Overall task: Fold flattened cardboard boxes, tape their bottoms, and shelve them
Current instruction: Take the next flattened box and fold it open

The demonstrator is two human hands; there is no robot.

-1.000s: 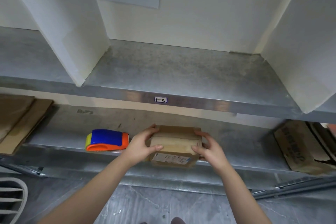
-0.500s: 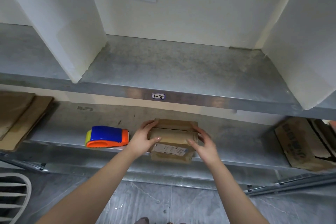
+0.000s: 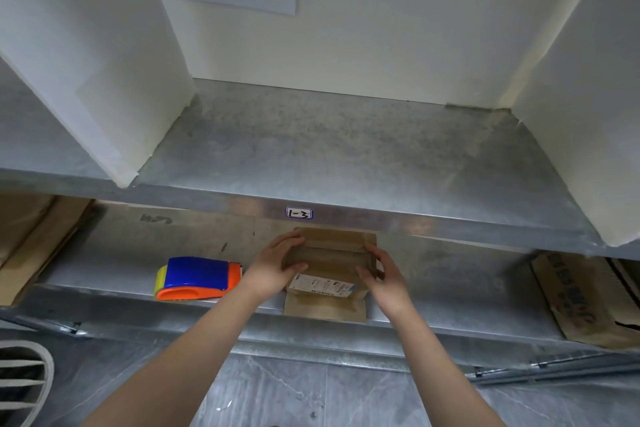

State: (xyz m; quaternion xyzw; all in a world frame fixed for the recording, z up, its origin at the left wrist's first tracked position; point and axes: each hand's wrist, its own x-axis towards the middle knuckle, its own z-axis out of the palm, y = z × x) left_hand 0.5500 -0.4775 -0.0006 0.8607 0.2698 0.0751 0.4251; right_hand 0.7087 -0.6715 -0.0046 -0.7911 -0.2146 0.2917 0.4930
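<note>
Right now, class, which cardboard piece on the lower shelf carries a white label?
The small box in the middle, gripped by the left hand and right hand. The flat cardboard far left is plain; the carton far right shows only dark lettering.

One wide-angle view, worn on the person's head, faces forward and down into metal shelving close in front. The upper shelf point(image 3: 329, 149) fills the middle, seen from above. The lower shelf point(image 3: 450, 270) lies nearer, under it, with the floor point(image 3: 277, 399) along the near edge. The left hand point(image 3: 273, 267) and right hand point(image 3: 384, 277) reach in from below, meeting at the cardboard box point(image 3: 329, 253) just under centre.
</note>
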